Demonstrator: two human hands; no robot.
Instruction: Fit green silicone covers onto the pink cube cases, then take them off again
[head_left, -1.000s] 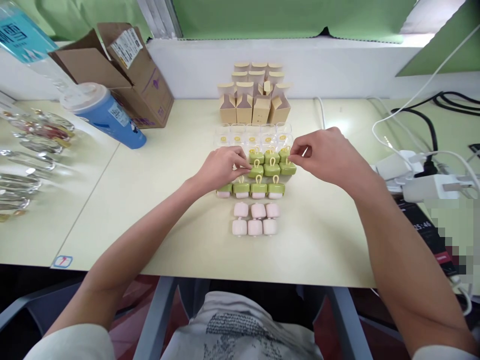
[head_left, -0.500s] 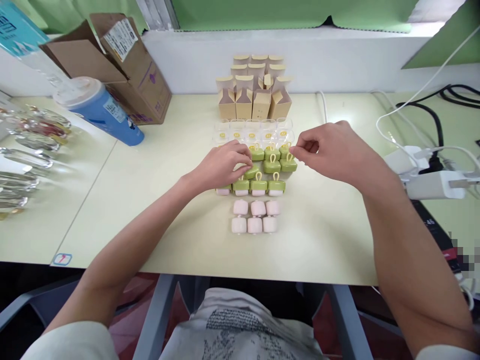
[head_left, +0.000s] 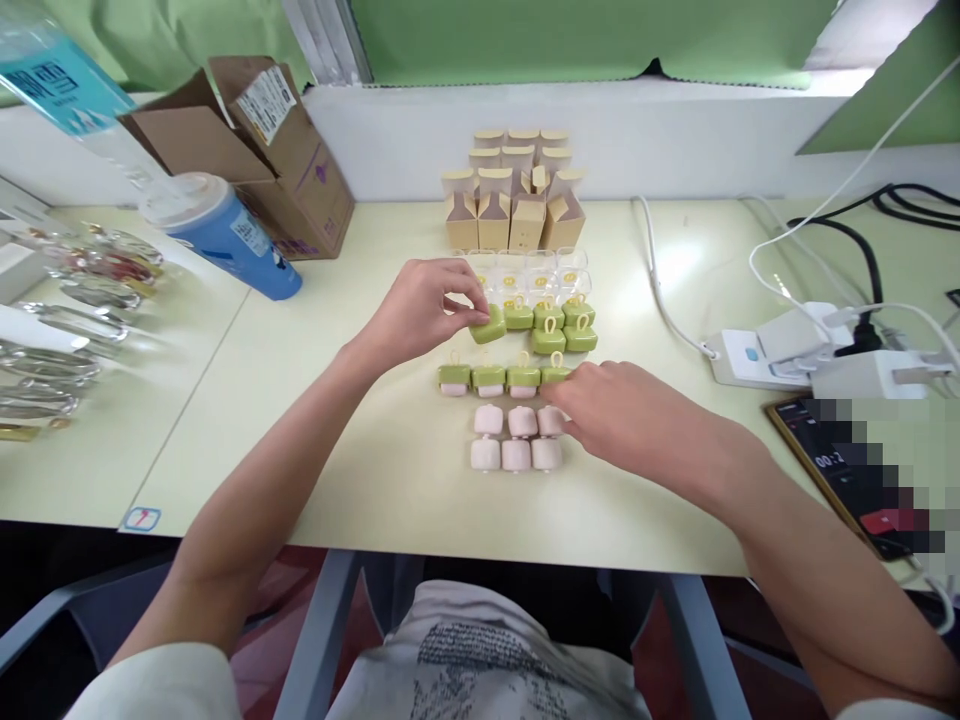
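Note:
My left hand (head_left: 431, 308) pinches a green cap (head_left: 489, 326) between thumb and fingers, tilted over the table left of the other loose green caps (head_left: 549, 338), which carry cream loops. My right hand (head_left: 611, 405) has its fingers closed at the right end of a row of pink pieces topped with green caps (head_left: 523, 380). Its fingertips lie between that end piece and the right-hand pink piece (head_left: 550, 421) of the group in front. Whether they grip either one is hidden. Several bare pink pieces (head_left: 516, 455) stand in two rows nearest me.
Clear plastic cups (head_left: 540, 275) with yellow marks stand behind the caps, and open small cardboard boxes (head_left: 491, 222) behind those. A blue tumbler (head_left: 232, 240) and a carton (head_left: 300, 195) are at left. On the right lie a power strip (head_left: 750, 360) and a phone (head_left: 825, 455).
My right hand has come from the loose caps down towards the front rows. My left hand has moved slightly back and left, with the green cap now visible in its fingers.

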